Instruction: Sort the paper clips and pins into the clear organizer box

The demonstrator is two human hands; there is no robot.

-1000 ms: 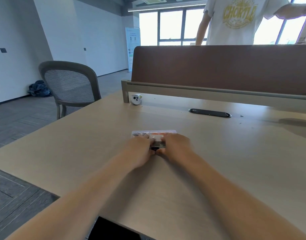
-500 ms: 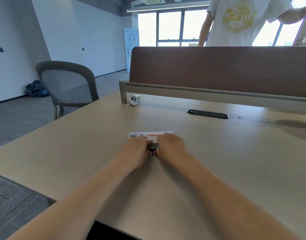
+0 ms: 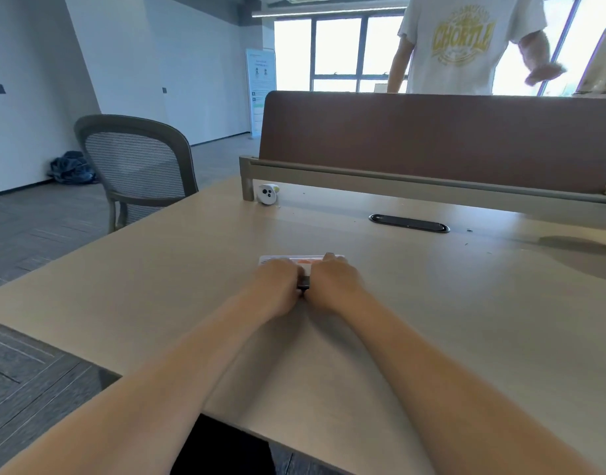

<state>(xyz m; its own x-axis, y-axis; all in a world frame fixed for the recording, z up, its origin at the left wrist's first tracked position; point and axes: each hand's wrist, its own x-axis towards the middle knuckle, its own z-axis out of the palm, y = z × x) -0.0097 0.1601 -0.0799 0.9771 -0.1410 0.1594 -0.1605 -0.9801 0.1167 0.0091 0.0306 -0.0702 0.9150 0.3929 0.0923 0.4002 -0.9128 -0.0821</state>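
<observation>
The clear organizer box lies flat in the middle of the wooden desk, mostly covered by my hands. Something orange shows through its far strip. My left hand rests curled over the box's left half. Over the right half lies my right hand, with one fingertip hooked on the far edge. A small dark object sits in the gap between my hands; I cannot tell what it is. No loose clips or pins show on the desk.
A brown divider panel runs along the desk's far side, with a person in a white T-shirt standing behind it. Below the divider are a small white device and a black cable slot. A mesh chair stands to the left.
My hands stay together on the box, and a right fingertip now reaches over its far edge. The person behind the divider has lowered an arm.
</observation>
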